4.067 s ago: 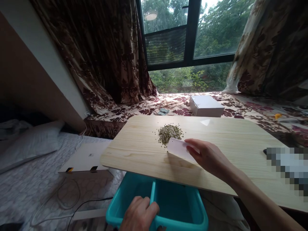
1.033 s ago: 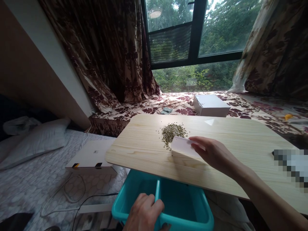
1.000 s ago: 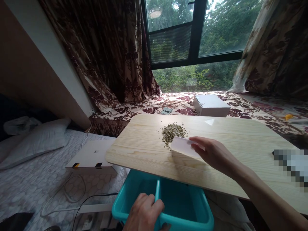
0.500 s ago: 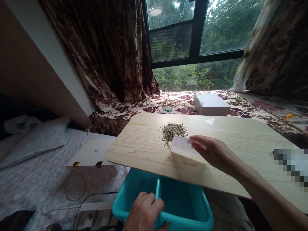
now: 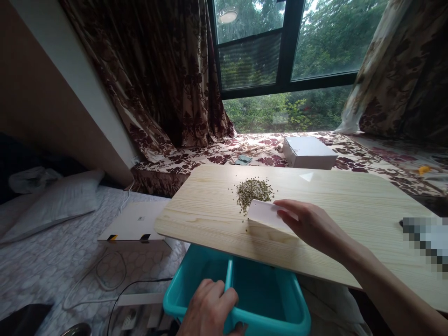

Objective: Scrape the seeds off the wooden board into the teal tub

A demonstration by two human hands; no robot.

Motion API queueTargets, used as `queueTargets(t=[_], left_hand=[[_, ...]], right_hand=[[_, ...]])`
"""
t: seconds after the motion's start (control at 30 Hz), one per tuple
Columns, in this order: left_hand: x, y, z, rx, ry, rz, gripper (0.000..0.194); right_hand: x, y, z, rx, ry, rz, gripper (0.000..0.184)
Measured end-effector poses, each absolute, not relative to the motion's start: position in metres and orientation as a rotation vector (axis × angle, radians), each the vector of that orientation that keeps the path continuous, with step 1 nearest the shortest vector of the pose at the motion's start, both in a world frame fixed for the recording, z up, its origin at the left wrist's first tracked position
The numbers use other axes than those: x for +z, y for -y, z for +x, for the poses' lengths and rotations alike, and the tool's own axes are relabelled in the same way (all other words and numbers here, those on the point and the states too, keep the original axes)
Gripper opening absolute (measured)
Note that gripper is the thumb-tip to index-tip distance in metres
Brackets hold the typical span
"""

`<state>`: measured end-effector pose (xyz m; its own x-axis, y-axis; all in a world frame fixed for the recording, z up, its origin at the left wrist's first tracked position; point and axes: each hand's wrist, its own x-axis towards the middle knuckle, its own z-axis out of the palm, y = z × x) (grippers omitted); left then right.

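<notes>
Nearby, the left hand [image 5: 209, 301] curls closed around the central divider of a two-compartment teal plastic bin [image 5: 271, 321], below the table edge. Farther right, the right hand [image 5: 308, 224] pinches a thin white plastic sheet [image 5: 265, 213] nearly closed between thumb and fingers, beside loose greenish grains [image 5: 255, 191] on the pale wood-grain table [image 5: 199, 205]. A low, level edge and light pressure should limit scattering. At left, the pale flat carton [image 5: 131, 219] bears a small dark mark, too small to read.

Pixelated obj. [image 5: 429, 238] cut by R edge; L hand [image 5: 210, 305] cut at btm.
</notes>
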<state>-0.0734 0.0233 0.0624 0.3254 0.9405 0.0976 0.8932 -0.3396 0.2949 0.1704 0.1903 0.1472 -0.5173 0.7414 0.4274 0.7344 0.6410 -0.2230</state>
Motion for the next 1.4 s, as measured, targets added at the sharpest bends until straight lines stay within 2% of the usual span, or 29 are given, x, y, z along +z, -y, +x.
queueTargets(t=[0.23,0.93,1.2,1.27,1.4], left_hand=[[0.048,-0.02,-0.082,0.521,-1.777,2.406,0.02],[0.064,-0.018,-0.083,0.435,-1.734,2.37,0.015],[0.066,-0.021,-0.079,0.394,-1.748,2.335,0.014],[0.066,-0.021,-0.079,0.408,-1.739,2.339,0.014],[0.065,-0.022,-0.079,0.422,-1.732,2.381,0.016]], right_hand=[[0.147,-0.187,0.167,0.084,2.37,-1.113,0.026],[0.145,-0.18,0.163,0.027,2.391,-1.106,0.026],[0.153,-0.156,0.172,0.48,2.402,-1.015,0.024],[0.155,-0.159,0.175,0.448,2.364,-1.054,0.025],[0.15,-0.177,0.172,0.129,2.298,-1.187,0.028]])
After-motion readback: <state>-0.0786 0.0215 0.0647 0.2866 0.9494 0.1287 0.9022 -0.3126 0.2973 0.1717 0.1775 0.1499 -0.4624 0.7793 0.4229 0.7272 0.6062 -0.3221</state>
